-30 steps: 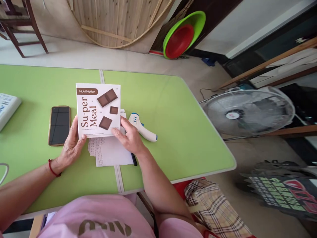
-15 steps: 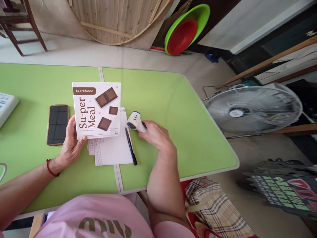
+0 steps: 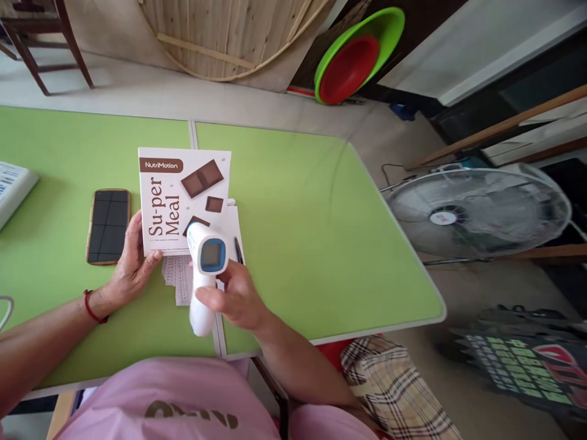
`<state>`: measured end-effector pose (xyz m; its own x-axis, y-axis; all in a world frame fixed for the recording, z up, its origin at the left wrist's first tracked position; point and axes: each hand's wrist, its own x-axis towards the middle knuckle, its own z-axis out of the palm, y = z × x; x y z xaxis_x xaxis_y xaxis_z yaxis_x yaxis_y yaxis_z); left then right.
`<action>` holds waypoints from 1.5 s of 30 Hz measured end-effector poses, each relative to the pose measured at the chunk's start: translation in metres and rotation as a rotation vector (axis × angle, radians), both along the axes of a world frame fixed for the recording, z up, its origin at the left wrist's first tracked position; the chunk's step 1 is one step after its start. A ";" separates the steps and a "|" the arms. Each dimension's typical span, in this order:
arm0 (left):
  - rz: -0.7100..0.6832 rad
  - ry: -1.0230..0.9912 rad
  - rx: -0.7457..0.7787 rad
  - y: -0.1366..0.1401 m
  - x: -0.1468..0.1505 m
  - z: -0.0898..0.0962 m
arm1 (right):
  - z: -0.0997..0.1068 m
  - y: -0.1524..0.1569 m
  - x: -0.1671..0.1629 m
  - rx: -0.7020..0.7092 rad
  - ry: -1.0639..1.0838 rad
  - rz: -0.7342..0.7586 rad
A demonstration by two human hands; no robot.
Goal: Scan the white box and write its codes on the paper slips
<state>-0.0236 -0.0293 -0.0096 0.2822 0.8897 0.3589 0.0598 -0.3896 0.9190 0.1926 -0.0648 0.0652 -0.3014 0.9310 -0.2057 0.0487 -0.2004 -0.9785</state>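
Observation:
A white box [image 3: 160, 189] printed "NutriMotion Su-per Meal" with chocolate pieces is gripped at its lower left corner by my left hand [image 3: 132, 266], thumb on the front edge. My right hand [image 3: 237, 296] is wrapped round the handle of a white infrared thermometer [image 3: 202, 305]. Its blue-framed screen faces me, and its head overlaps the box's lower right part. Beneath the box lie sheets of paper [image 3: 178, 278] with small writing, partly covered. A black pen [image 3: 238, 249] on them is mostly hidden behind my right hand and the thermometer.
The green folding table [image 3: 321, 232] has a seam down its left half. A phone [image 3: 109, 226] in a brown case lies left of the box, and a white device [image 3: 16, 189] sits at the far left edge. Beyond the table's right end stands a fan [image 3: 477, 211].
My right hand has swung left and turned the thermometer upright, bringing it in front of the box. Earlier it pointed left beside the papers. My left hand still holds the box.

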 end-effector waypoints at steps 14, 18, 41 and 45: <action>0.000 0.019 0.044 0.001 0.000 0.003 | -0.005 0.009 -0.010 -0.113 0.178 -0.079; -0.019 0.004 0.035 0.001 0.000 0.004 | -0.005 0.009 -0.009 -0.102 0.165 -0.102; -0.025 -0.034 0.006 0.003 0.002 0.006 | 0.001 0.012 -0.006 -0.153 0.113 -0.038; -0.022 -0.017 0.005 0.003 0.001 0.005 | 0.004 0.015 0.014 -0.008 0.043 -0.078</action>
